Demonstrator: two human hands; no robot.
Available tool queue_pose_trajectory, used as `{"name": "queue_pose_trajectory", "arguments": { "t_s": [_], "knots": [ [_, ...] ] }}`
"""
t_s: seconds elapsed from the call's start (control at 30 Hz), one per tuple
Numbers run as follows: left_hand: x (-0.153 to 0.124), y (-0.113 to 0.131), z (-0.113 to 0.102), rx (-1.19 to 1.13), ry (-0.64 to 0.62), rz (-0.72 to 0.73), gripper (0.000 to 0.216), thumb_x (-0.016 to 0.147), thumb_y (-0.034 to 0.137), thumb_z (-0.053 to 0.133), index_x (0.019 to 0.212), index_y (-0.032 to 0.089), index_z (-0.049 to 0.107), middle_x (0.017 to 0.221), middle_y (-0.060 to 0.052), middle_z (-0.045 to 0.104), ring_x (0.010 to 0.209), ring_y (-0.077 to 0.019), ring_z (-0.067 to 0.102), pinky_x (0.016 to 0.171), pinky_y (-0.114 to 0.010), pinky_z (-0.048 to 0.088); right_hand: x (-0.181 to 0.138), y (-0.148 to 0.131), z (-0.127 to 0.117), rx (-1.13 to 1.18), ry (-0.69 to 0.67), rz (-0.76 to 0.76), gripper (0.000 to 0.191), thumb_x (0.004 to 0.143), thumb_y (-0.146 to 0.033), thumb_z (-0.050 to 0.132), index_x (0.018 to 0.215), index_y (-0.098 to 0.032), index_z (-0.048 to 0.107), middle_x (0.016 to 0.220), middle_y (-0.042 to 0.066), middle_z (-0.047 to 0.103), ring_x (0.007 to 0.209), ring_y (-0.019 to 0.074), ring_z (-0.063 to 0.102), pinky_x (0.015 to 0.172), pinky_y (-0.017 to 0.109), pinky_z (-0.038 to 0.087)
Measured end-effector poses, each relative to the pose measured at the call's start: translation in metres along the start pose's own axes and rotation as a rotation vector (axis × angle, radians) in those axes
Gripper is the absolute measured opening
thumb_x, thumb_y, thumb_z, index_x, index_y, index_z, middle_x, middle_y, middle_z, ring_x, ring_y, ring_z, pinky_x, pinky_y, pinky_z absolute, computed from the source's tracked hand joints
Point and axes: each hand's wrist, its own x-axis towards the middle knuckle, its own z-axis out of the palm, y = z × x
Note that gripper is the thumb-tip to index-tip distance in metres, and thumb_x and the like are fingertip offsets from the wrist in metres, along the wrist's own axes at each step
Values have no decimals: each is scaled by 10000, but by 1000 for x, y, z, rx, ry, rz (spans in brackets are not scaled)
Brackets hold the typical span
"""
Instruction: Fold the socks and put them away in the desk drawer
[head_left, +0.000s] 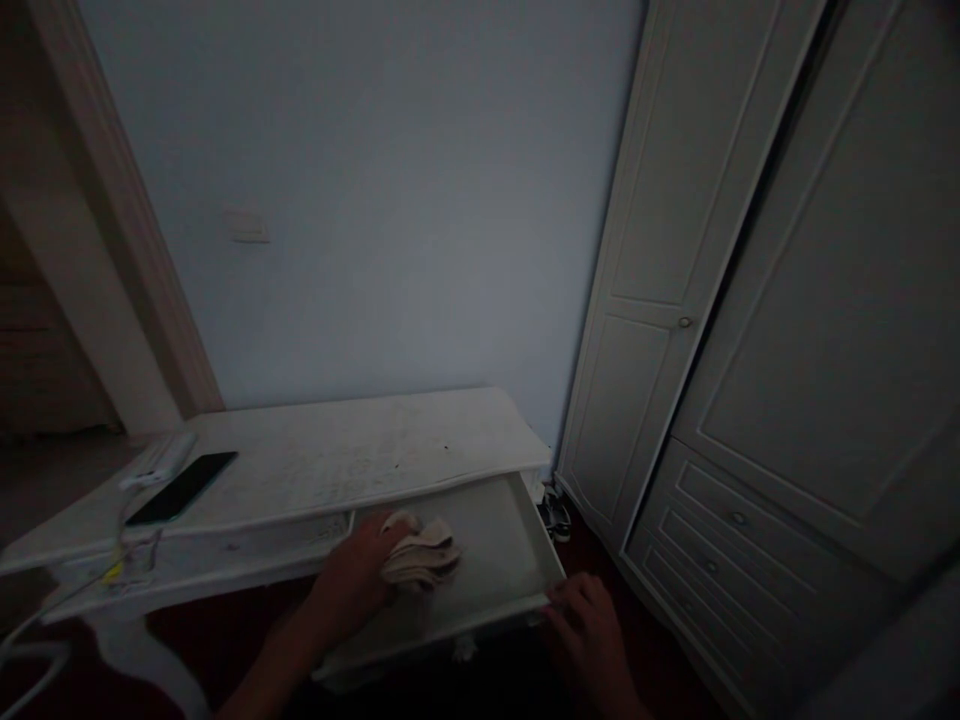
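Beige cloth (421,556), folded and bunched, is held over left part of drawer (499,560); drawer is white, shallow, pulled open, gripped at right front corner.

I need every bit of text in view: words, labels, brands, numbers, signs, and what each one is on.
No text can be read anywhere in this view.
Folded cloth in the left hand: no lettering shows.
Open drawer: no lettering shows.
Dark phone: nothing legible.
Small yellow patch at the desk's left end: too small and blurred to tell.
Shoes: too dark and small to tell.
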Motion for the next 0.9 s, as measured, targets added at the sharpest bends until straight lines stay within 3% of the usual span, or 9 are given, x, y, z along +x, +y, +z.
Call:
{"name": "queue_pose_trajectory", "arguments": {
  "t_s": [0.07, 0.1, 0.13, 0.27, 0.33, 0.5, 0.73, 0.9],
  "knots": [
    [8, 1, 8, -30, 128, 59, 575, 858, 199, 625, 1426, 286, 595, 1557, -108, 550, 1412, -295, 527, 1159, -428, 449, 0, 3, 1, 2, -3, -1, 212, 998, -481, 673, 929, -293, 742, 976, 59, 671, 942, 270, 606, 844, 413, 499],
    [12, 0, 16, -30, 119, 75, 576, 870, 209, 619, 1439, 289, 587, 1576, -114, 531, 1433, -311, 504, 1172, -461, 437, -1, 5, 1, -2, -2, -6, 223, 996, -489, 673, 920, -290, 741, 970, 60, 672, 936, 270, 605, 838, 410, 498],
    [14, -1, 24, -24, 53, 76, 597, 867, 220, 629, 1456, 295, 577, 1595, -120, 512, 1447, -334, 488, 1177, -501, 432, -1, 7, 2, -7, 2, -14, 230, 994, -493, 675, 913, -289, 740, 962, 59, 672, 929, 269, 603, 835, 407, 497],
    [23, -13, 58, -13, -406, 41, 798, 781, 347, 756, 1538, 354, 503, 1699, -105, 371, 1518, -442, 374, 1146, -623, 440, -1, 10, 4, -36, 19, -36, 197, 985, -472, 692, 918, -294, 741, 948, 49, 676, 915, 263, 604, 828, 393, 494],
    [29, -20, 66, -25, -489, 78, 838, 758, 433, 783, 1542, 381, 493, 1707, -86, 349, 1535, -452, 328, 1152, -637, 427, 0, 9, 4, -47, 12, -39, 169, 978, -453, 703, 925, -298, 744, 953, 45, 679, 915, 261, 607, 823, 388, 492],
    [48, -22, 69, 29, -495, 137, 854, 685, 449, 828, 1487, 388, 540, 1621, -100, 438, 1467, -442, 406, 1115, -628, 463, 1, 4, 1, -12, 1, -1, 196, 976, -474, 698, 922, -294, 751, 959, 56, 675, 918, 266, 604, 824, 397, 493],
    [59, -4, 79, 133, -423, 116, 961, 640, 242, 819, 1533, 360, 485, 1673, -149, 326, 1418, -451, 478, 1059, -597, 514, 1, 4, 1, 15, -10, 9, 230, 985, -499, 675, 911, -300, 761, 952, 62, 673, 914, 268, 608, 820, 400, 500],
    [56, -11, 87, 77, -327, 125, 915, 736, 247, 763, 1577, 374, 427, 1757, -124, 190, 1440, -417, 493, 1100, -551, 499, 0, 6, 3, 12, -10, 2, 225, 989, -506, 671, 946, -304, 758, 967, 60, 675, 927, 268, 615, 825, 401, 505]
  ]
}}
